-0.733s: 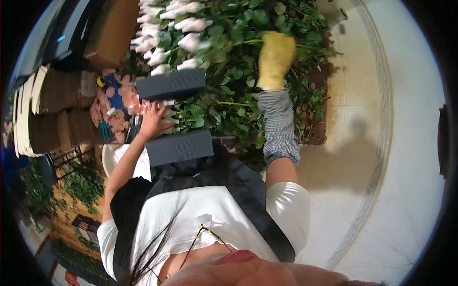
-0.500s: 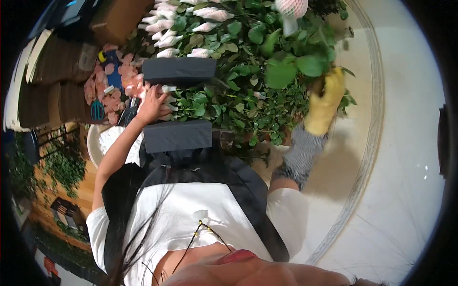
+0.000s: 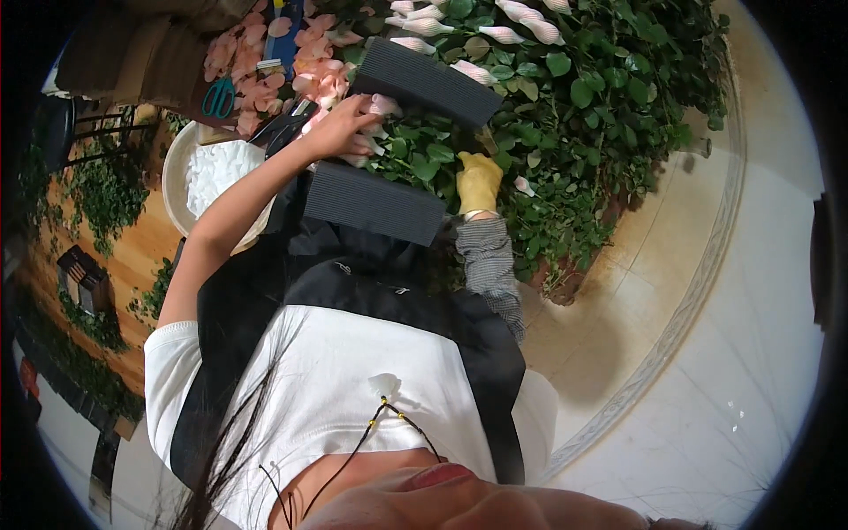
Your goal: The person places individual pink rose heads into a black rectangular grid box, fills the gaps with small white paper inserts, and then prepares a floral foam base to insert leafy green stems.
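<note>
My bare left hand rests with curved fingers on pink netted rose heads, between a dark ridged block above and a second dark block below. My right hand, in a yellow glove and checked sleeve, has its fingers curled down among leafy stems at the right end of the lower block; what they hold is hidden. More rose heads in pink nets lie on foliage above the blocks.
Loose pink petals, teal scissors and cardboard stacks are at upper left. A round tub of white pieces stands beside my left forearm. The leafy pile's right edge drops to the tiled floor.
The view has swung, shifting the table rightward. My gloved hand came from the far right of the foliage down to beside the lower block. My left hand stays on the rose heads.
</note>
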The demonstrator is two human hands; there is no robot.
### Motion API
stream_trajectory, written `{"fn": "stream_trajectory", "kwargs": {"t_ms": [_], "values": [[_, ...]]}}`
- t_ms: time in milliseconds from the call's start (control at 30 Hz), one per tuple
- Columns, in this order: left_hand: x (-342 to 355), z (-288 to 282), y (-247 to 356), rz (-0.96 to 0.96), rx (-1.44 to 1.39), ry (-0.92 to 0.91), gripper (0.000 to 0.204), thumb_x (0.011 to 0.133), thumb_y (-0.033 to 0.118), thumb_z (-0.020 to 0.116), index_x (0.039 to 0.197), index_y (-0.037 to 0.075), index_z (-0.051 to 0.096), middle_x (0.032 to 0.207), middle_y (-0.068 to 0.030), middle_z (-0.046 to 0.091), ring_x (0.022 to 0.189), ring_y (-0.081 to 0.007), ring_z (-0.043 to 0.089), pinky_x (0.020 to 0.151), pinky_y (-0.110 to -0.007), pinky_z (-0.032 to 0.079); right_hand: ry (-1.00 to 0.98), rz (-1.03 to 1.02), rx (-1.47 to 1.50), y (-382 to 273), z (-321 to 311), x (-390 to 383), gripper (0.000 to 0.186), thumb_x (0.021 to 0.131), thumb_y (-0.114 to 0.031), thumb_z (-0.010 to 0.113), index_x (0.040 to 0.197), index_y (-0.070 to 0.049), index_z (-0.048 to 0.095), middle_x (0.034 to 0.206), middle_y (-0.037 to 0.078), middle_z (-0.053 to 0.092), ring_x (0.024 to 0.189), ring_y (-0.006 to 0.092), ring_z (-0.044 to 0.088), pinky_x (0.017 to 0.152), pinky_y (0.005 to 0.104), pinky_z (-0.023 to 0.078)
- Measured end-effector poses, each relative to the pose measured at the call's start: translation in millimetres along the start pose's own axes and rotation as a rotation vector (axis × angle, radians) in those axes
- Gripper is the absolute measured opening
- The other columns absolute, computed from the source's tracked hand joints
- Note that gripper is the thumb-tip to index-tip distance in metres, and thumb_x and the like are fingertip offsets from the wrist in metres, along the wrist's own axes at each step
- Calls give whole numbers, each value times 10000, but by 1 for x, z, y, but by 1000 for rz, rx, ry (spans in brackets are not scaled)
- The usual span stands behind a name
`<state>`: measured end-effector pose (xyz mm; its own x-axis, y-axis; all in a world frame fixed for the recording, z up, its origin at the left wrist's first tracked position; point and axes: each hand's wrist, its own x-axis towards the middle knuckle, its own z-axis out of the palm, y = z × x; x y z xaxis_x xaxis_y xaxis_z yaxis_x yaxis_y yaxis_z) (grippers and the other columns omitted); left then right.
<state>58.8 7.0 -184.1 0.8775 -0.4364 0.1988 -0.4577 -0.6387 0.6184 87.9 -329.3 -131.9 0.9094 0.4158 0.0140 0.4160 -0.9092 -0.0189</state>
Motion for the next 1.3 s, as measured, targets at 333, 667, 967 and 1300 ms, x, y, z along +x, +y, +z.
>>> {"fn": "stream_trajectory", "kwargs": {"t_ms": [333, 667, 967, 1300], "values": [[13, -11, 11, -100, -19, -132, 694, 687, 299, 859, 1302, 145, 575, 1389, -226, 447, 1266, -412, 464, 1061, -470, 403, -22, 55, 241, 26, 25, -6, 252, 785, -100, 730, 1022, -57, 657, 911, 174, 651, 891, 373, 631, 764, 454, 520], [-20, -31, 9, -539, -160, -582, 486, 911, 518, 642, 913, 46, 755, 753, -176, 693, 698, -326, 682, 656, -403, 532, -639, -385, 580, -99, -80, 56, 335, 899, -284, 627, 1160, -82, 683, 1074, 175, 711, 1007, 374, 669, 839, 458, 524], [-36, -23, 7, -566, -1022, -240, 217, 931, 216, 683, 893, 3, 711, 770, -4, 666, 752, -62, 563, 702, -269, 475, -658, -562, 126, -109, 2, 61, 171, 877, -206, 597, 977, -120, 705, 840, 116, 734, 775, 309, 717, 667, 449, 537], [-29, -33, 16, -620, -269, -151, 417, 880, 382, 722, 1043, 38, 553, 891, -197, 670, 845, -405, 652, 715, -465, 499, -693, -337, 20, -131, -46, 80, 278, 947, -346, 592, 948, -78, 668, 816, 144, 719, 763, 321, 703, 651, 459, 539]]}}
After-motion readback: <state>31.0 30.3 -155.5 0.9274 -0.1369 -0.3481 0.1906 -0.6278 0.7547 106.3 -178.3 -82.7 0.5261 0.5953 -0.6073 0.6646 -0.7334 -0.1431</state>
